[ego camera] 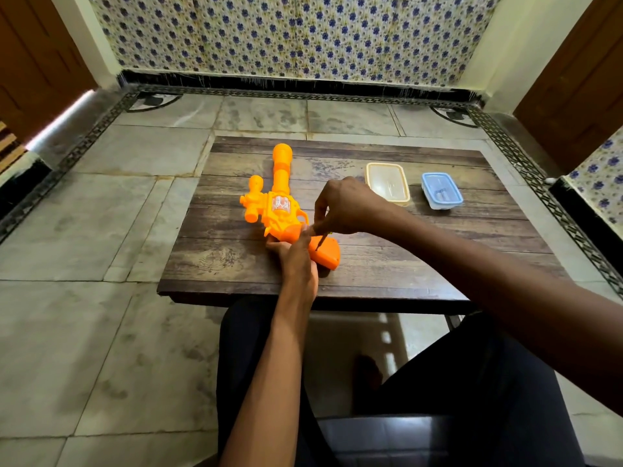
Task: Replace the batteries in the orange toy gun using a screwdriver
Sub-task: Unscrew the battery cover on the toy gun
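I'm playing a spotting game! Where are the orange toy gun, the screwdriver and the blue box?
orange toy gun (282, 178): head view, on its long barrel.
screwdriver (321, 242): head view, on its thin shaft.
blue box (441, 190): head view, on its lid.

The gun (279, 203) lies left of the table's (219, 251) middle, barrel toward the far edge; left hand (296, 261) and right hand (344, 207), with a screwdriver (322, 242), crowd its grip by the near edge; yellow box (387, 182) and blue box (441, 190) stand toward the far right corner, slightly apart; bare wood lies around them.
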